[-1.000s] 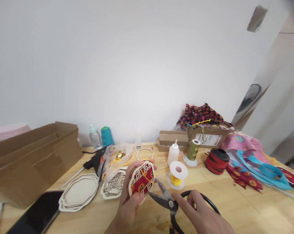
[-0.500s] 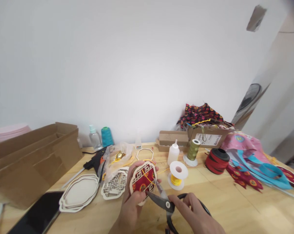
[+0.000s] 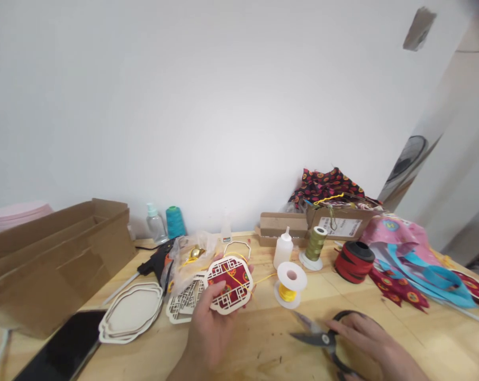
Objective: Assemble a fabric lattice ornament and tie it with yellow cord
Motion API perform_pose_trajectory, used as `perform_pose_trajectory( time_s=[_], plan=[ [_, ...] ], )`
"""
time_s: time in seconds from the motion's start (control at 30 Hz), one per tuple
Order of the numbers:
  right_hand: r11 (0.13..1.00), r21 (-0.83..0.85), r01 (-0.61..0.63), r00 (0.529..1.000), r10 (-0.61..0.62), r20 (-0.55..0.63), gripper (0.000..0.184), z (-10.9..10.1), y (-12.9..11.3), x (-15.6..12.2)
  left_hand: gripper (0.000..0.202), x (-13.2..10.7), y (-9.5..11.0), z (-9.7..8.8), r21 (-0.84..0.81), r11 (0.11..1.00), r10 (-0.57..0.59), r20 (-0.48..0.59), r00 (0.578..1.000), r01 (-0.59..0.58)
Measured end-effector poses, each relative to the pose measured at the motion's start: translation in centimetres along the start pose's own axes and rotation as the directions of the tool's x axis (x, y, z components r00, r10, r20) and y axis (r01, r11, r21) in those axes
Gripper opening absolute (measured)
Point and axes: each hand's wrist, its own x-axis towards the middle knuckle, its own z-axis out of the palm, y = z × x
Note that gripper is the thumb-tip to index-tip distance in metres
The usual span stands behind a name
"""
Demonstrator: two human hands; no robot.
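Note:
My left hand (image 3: 209, 323) holds up a wooden lattice frame with red patterned fabric (image 3: 228, 284), its fingers behind the piece and its thumb on the front. A yellow cord (image 3: 239, 280) crosses the fabric and runs right towards a yellow cord spool (image 3: 289, 292) on the table. My right hand (image 3: 372, 338) lies low at the right, closed around the black loop handles of a pair of scissors (image 3: 321, 338). The scissor blades point left, apart from the lattice piece.
A stack of plain wooden frames (image 3: 130, 312) and loose lattice pieces (image 3: 181, 307) lie left of my hands, beside a black phone (image 3: 64, 344) and a large cardboard box (image 3: 56, 254). A glue gun (image 3: 157, 262), bottles, thread cones and fabric line the table's back.
My right hand has drawn the scissors away to the right, off the lattice piece. My left hand has turned the piece and lifted it slightly, with the fabric now facing up more fully.

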Motion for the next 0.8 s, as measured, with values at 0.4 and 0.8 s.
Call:
perform_pose_trajectory(
  time_s=[0.4,0.8],
  plan=[
    [0.664,0.682,-0.305,0.949,0.15,0.279,0.039,1.3,-6.8,4.7,0.029,0.2,-1.6,-0.1,0.201,0.978,0.0,-0.222,0.975,0.046],
    [0.053,0.941,-0.335,0.923,0.217,0.317,0.043,4.8,-9.6,10.2,0.053,1.7,1.6,-1.7,0.727,0.665,0.271,-0.022,0.962,-0.17]
  ],
)
